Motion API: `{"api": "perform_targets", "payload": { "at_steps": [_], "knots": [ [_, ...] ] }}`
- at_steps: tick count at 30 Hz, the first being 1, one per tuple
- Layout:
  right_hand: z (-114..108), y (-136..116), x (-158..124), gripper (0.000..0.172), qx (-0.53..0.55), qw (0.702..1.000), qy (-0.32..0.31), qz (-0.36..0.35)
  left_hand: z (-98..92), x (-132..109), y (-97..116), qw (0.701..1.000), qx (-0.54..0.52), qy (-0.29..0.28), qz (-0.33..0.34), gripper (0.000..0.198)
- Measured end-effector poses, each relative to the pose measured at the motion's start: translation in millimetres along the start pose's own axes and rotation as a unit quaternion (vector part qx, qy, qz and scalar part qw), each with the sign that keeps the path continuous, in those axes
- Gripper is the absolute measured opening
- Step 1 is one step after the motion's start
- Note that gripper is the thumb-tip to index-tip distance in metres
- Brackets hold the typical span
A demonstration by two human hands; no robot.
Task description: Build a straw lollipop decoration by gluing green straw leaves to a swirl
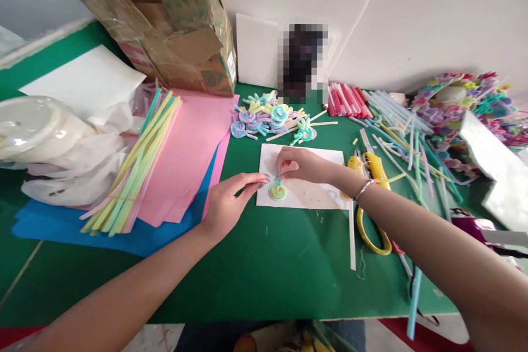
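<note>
The widest open path is on the near side of both hands, where bare green table (280, 264) runs from the left forearm (152, 269) across to a yellow loop handle (362, 231) beneath the right forearm (416, 225). Between the hands, a coiled piece (278, 191) fills the narrow gap. Just beyond the right hand (305, 166), a heap of coiled pieces (268, 118) blocks the way forward. Left of the left hand (225, 203), a stem bundle (136, 170) lies across; farther beyond, a cardboard box (193, 49) rises. Loose stems (412, 157) crowd the right forearm's far side.

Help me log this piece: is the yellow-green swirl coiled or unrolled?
Coiled: the swirl shows curved yellow and pale-green rings below the right hand.
</note>
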State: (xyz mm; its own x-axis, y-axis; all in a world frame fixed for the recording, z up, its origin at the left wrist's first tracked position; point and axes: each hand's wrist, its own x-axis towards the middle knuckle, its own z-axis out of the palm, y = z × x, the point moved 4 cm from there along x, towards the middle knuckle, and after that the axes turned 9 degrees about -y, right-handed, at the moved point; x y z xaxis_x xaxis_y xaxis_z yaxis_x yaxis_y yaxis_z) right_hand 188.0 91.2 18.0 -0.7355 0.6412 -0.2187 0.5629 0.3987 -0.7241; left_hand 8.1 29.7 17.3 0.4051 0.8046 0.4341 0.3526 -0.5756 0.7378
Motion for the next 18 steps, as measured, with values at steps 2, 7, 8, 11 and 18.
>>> {"api": "perform_targets", "payload": {
  "at_steps": [2, 7, 8, 11, 18],
  "knots": [
    [-0.5, -0.4, -0.2, 0.010, 0.005, 1.000, 0.002, 0.003, -0.3, 1.3, 0.9, 1.000, 0.019, -0.001, 0.019, 0.012],
    [0.3, 0.7, -1.3, 0.010, 0.028, 1.000, 0.009, 0.011, -0.5, 2.6, -2.7, 0.999, 0.047, 0.003, 0.015, 0.012],
    [0.3, 1.2, -1.6, 0.011, 0.036, 0.999, 0.011, 0.015, -0.3, 2.8, -3.3, 0.999, 0.051, 0.003, 0.010, 0.013],
    [-1.8, 1.7, -4.9, 0.012, 0.064, 0.997, 0.010, 0.043, 0.4, 4.0, -4.2, 0.998, 0.065, -0.002, -0.006, 0.014],
    [-33.5, -29.2, -58.4, 0.015, -0.008, 0.986, 0.161, 0.042, 2.7, 3.4, -7.3, 0.998, 0.049, -0.039, -0.026, 0.021]
  ]
}}
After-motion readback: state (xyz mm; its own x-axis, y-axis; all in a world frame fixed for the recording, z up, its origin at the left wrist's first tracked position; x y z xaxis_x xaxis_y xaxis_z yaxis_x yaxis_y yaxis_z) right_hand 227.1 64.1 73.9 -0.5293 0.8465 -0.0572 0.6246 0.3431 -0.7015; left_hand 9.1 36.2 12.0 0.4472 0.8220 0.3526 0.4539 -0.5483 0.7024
